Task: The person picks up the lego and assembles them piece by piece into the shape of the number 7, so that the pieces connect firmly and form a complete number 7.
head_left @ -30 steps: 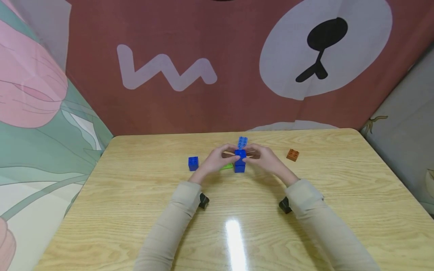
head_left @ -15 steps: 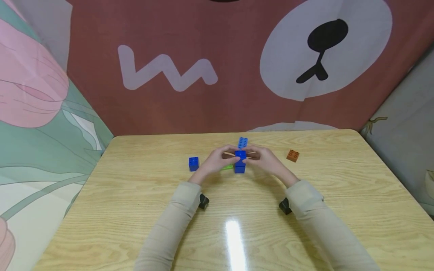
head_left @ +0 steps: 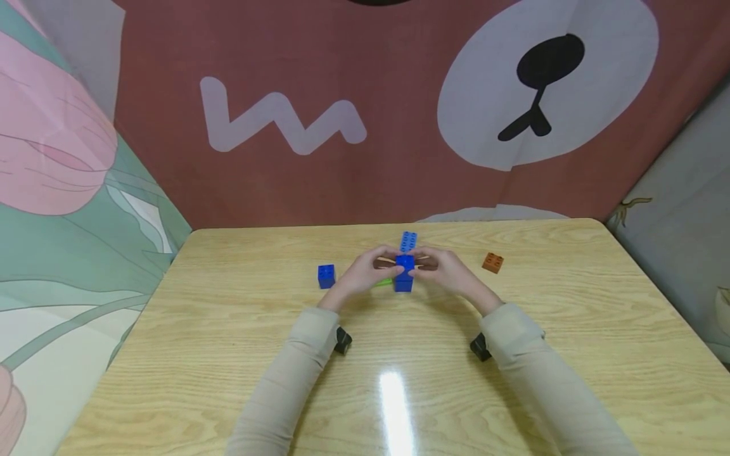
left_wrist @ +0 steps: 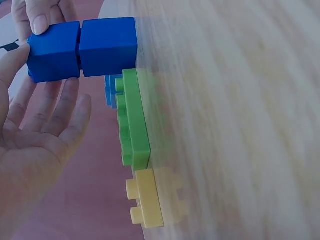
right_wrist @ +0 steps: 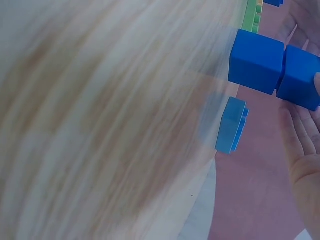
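Note:
Two dark blue toy building blocks stand one on top of the other at the middle of the table, the lower block [left_wrist: 108, 46] resting on the tabletop. A thin, slightly uneven seam shows between it and the upper block [left_wrist: 54, 50]. My left hand [head_left: 366, 271] pinches the upper block from the left, thumb on the near side and fingers behind. From the right, my right hand [head_left: 440, 268] holds the same block between thumb and fingers. Right beside the lower block lies a flat green brick [left_wrist: 134, 120], partly hidden by the left hand in the head view.
Behind the stack lies a light blue brick [head_left: 408, 240]. A small yellow brick [left_wrist: 149, 197] sits beyond the green one. Another dark blue block [head_left: 326, 276] is left of the left hand, and an orange-brown brick [head_left: 493, 262] lies to the right. A printed cloth [head_left: 319, 183] hangs behind the table.

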### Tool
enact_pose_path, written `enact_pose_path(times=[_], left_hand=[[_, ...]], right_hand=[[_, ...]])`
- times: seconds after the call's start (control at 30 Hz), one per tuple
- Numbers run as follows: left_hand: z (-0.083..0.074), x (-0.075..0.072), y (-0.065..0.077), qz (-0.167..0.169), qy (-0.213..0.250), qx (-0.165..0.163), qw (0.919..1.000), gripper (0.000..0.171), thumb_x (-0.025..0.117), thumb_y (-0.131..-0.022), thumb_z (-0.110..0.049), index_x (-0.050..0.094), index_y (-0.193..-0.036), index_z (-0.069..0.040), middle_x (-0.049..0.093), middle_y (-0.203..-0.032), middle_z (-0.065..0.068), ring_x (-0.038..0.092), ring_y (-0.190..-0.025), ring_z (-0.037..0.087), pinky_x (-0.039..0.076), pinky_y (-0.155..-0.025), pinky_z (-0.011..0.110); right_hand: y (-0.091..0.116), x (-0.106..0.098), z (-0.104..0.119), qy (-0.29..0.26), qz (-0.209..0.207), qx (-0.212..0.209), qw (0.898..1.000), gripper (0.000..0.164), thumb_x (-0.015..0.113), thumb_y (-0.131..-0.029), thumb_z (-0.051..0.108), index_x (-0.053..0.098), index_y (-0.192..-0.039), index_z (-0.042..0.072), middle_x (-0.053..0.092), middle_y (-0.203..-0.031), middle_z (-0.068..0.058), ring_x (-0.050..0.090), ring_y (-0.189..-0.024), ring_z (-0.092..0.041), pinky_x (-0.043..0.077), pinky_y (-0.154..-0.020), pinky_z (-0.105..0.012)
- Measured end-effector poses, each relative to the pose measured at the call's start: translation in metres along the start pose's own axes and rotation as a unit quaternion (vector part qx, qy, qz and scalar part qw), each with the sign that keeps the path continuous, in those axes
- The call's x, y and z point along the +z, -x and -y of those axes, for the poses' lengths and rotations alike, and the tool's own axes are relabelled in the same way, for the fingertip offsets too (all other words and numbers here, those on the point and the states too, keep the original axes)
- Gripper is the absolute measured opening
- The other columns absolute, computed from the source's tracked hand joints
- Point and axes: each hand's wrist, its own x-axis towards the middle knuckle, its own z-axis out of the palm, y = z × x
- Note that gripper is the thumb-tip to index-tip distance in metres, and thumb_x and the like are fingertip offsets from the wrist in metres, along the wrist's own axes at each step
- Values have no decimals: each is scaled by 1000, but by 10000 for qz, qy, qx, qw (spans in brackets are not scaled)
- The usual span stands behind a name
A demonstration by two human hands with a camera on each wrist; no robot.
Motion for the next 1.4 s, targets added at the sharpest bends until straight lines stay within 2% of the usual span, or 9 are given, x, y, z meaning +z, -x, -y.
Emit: enact_pose_path(times=[0.33,0.67,0.93,1.2,1.4], left_hand=[[-1,-1,-1,32,-54,-5,10000,39,60,-94,-28,55,-130,-15,56,-134,6,56,-123,25,53,-97,36],[-1,-1,-4,85,-77,59,9999,39,61,-94,-28,55,-130,-15,57,-133,6,55,-123,24,52,-98,37],[0,3,-5,-5,-72,164,9998,38,61,-94,-27,55,-129,-13,57,-133,7,55,-122,25,51,-100,37],[0,7,-2,-94,-217,112,9997,37,60,-95,-26,55,-129,-14,57,-133,7,56,-122,26,51,-99,38],[-3,3,2,-67,-446,-17,9990,43,61,-94,-28,52,-134,-14,56,-135,8,54,-125,27,49,-102,40]], right_hand=[[-2,0,-4,-17,-26,-84,10000,41,64,-91,10,54,-129,-2,56,-131,-24,58,-118,-40,53,-95,-45],[-1,-2,-10,60,-155,-440,9989,44,66,-91,24,57,-126,-2,60,-124,-26,63,-110,-40,57,-87,-41],[0,-4,-7,-222,15,311,9993,46,65,-91,16,52,-133,2,52,-137,-23,58,-119,-40,53,-95,-48],[0,-1,-8,-377,101,354,9986,47,63,-92,14,50,-135,-1,47,-141,-25,54,-122,-42,51,-97,-48],[0,1,-6,-235,105,321,9992,47,63,-92,14,50,-135,-1,49,-140,-25,56,-121,-42,52,-96,-48]])
